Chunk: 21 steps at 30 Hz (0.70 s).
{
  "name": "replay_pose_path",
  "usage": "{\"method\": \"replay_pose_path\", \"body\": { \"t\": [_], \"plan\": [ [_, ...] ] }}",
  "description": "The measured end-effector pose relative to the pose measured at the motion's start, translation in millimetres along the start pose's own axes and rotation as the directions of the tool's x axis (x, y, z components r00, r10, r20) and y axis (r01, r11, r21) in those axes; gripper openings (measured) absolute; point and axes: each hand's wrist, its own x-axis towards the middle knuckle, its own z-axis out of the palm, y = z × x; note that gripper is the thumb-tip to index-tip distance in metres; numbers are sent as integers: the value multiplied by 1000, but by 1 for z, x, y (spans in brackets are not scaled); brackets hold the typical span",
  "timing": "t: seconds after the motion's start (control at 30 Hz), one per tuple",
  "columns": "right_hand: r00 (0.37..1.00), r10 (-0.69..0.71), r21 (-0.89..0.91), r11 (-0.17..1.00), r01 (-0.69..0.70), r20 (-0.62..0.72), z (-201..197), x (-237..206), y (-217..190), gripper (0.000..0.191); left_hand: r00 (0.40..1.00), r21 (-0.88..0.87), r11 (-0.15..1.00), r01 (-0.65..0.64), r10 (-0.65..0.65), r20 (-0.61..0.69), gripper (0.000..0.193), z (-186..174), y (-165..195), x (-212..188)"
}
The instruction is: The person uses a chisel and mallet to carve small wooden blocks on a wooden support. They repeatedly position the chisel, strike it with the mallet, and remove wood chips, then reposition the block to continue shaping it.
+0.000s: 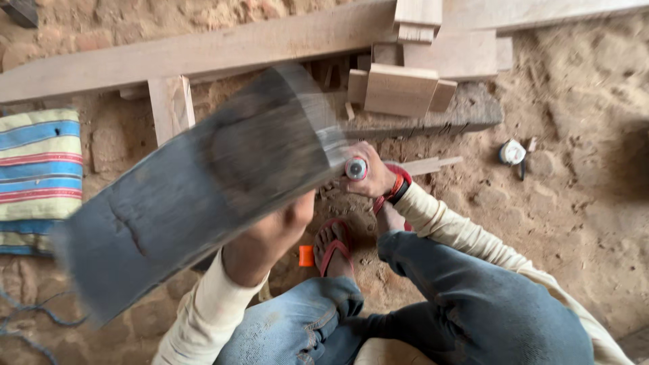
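The left hand (270,236) is raised, fingers clenched on the near edge of a blurred grey plank (196,189) tilted above the sandy floor (574,169). The right hand (368,177), forearm stretched forward, grips a red-tipped tool (356,168) at the plank's far end.

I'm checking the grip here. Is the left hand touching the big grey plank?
Touching. The head view shows the left hand pressed against the underside of the blurred grey plank, its fingers hidden behind the edge with no gap visible.

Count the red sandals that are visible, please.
2. One red sandal is on the foot beside the left hand; the other is behind the right hand, partly hidden.
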Motion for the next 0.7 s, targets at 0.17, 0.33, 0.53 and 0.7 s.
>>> {"method": "replay_pose_path", "body": {
  "t": [0.17,0.33,0.53,0.7],
  "plan": [
    [963,-67,-171,979,114,260,1,4,3,41,904,153,978,145,-193,382,22,33,-23,-9],
    [977,-192,225,960,167,96,-1,3,10,62,958,42,990,132,-138,249,24,24,-21,-32],
    [906,-280,-365,846,389,316,-6,-6,19,69,986,10,1000,-7,5,167,29,45,-28,-31],
    [888,-457,-173,871,459,55,-1,18,-7,84,880,171,949,265,-311,359,24,54,-46,-45]
  ]
}}
